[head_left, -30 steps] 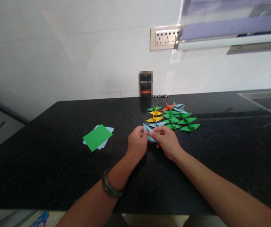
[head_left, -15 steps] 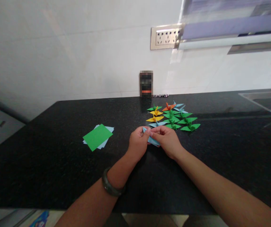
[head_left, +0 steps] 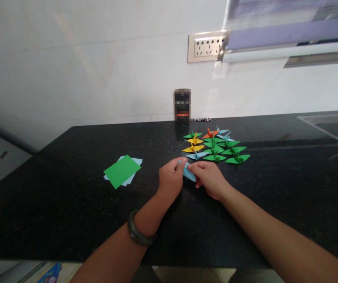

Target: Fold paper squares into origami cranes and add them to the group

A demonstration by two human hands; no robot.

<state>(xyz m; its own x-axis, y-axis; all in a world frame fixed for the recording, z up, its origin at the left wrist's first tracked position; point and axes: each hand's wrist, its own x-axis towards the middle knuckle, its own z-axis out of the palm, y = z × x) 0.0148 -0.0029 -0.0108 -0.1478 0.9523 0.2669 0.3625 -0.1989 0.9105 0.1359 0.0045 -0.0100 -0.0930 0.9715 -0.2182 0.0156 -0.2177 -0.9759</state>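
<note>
Between my hands is a piece of folded light-blue paper point(head_left: 189, 174), narrow and slanting down to the right. My left hand point(head_left: 171, 175) pinches its upper left end between thumb and fingers. The thumb and fingertips of my right hand point(head_left: 211, 177) are closed on its right edge. Parts of the paper are covered by my fingers. Just beyond my hands stand several paper cranes in rows: green ones point(head_left: 237, 157), yellow ones point(head_left: 193, 148), an orange one point(head_left: 209, 134) and light-blue ones point(head_left: 196, 155).
A stack of square paper, a green sheet point(head_left: 122, 171) over light-blue ones, lies to the left on the black countertop point(head_left: 68, 204). Against the wall stands a blurred-out dark object point(head_left: 182, 104) beside a beaded string point(head_left: 201, 119). A sink edge point(head_left: 319, 125) shows at the far right.
My hands have drawn slightly apart, the left shifting a little left. My right fingers have slid along the folded paper, showing more of its face. The cranes and stack stay put.
</note>
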